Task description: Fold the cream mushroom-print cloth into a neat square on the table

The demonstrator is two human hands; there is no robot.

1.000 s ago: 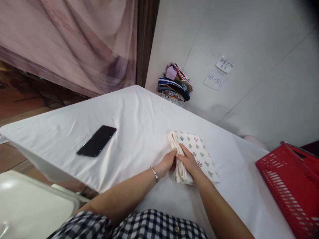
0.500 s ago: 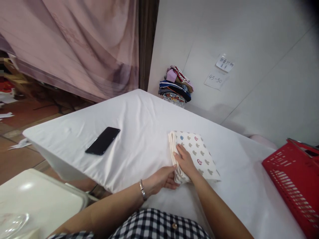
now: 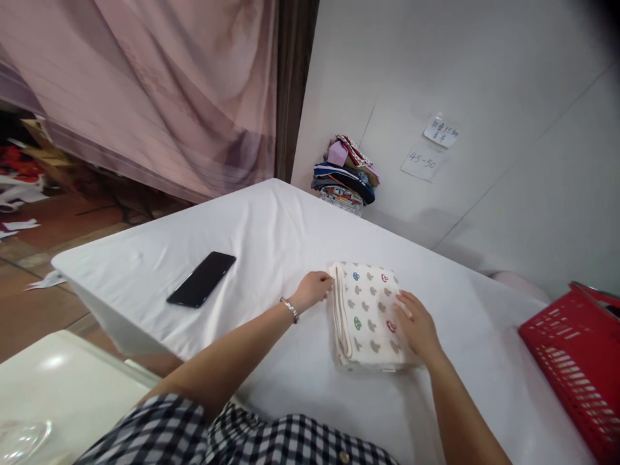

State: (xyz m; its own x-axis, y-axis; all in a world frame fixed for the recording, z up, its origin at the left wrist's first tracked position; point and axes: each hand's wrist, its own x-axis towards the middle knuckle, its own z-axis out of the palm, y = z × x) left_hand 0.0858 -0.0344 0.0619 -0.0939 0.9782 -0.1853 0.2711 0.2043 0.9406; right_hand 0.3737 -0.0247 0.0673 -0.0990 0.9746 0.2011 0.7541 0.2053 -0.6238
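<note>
A cream cloth (image 3: 371, 310), folded into a thick flat pad and printed with grey, blue, red and green mushroom shapes, lies on the white-covered table. My left hand (image 3: 312, 289), with a silver bracelet at its wrist, is at the cloth's far left corner. Its fingers are pinched together on the folded edge there. On the other side, my right hand (image 3: 419, 326) rests along the right edge of the cloth, fingers stretched out over its top. The layered folds show along the cloth's left side.
A black phone (image 3: 202, 279) lies on the white tablecloth (image 3: 271, 226) to the left. At the right stands a red plastic basket (image 3: 576, 361). Folded clothes (image 3: 345, 173) are stacked by the wall beyond the table. A pale stool-like surface (image 3: 72, 387) is at lower left.
My left hand has moved from the cloth's near left edge up to its far left corner. My right hand has slid from the left edge across to the right side.
</note>
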